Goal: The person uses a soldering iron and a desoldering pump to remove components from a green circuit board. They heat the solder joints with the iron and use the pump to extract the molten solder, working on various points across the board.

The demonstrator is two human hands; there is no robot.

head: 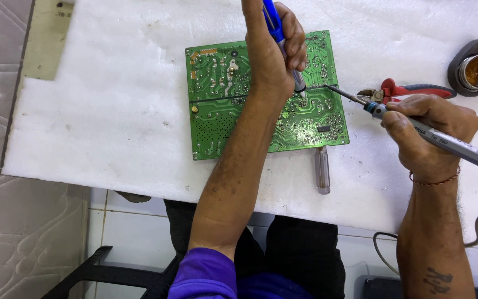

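Over green circuit board (264,97): left hand (272,50) fisted round blue pump (283,44) (upright); right hand (430,135) pinching soldering iron (416,127).

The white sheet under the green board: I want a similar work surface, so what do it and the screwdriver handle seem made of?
The white sheet looks like soft foam padding: matte, fuzzy-textured, with speckled dirt marks. The screwdriver handle, sticking out from under the green circuit board, appears to be clear hard plastic: see-through and glossy, though glass cannot be ruled out by look alone.
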